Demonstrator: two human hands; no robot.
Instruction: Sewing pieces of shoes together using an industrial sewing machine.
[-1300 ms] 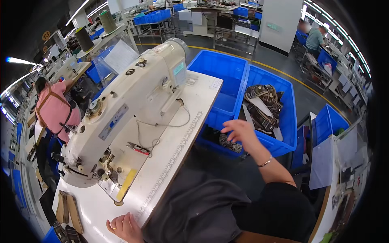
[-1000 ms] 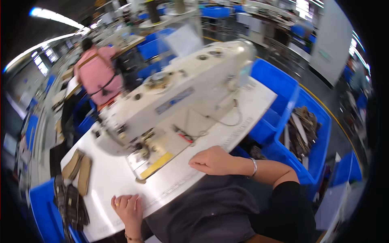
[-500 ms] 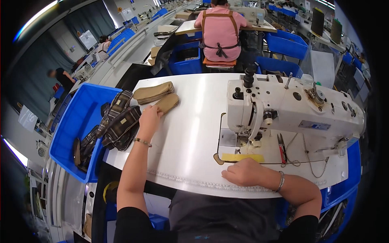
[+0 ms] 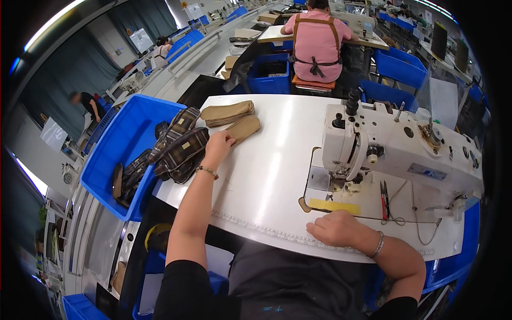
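Note:
My left hand [image 4: 217, 146] reaches to the far left of the table, its fingertips closed on the near end of a tan fabric piece [image 4: 244, 128]. That piece lies on or beside a stack of similar long, rounded tan pieces [image 4: 226, 113]. Close by, to the left of this hand, dark plaid fabric pouches [image 4: 184, 152] with small pale labels are heaped. My right hand [image 4: 338, 229] rests curled on the table's near edge, with nothing showing out of its fingers. Just beyond it are a yellow strip [image 4: 335, 206] and the white sewing machine [image 4: 397, 141].
A blue bin [image 4: 109, 160] holding more plaid pieces stands against the table's left side. Red-handled scissors [image 4: 384, 201] and a loose cord [image 4: 415, 213] lie under the machine arm. Along the near edge runs a printed ruler [image 4: 277, 232]. A person in pink [image 4: 317, 45] sits ahead.
The whole view has shifted, so table and machine appear farther right. My left hand remains at the tan piece, its fingertips now bent in more tightly. My right hand stays curled at the near edge.

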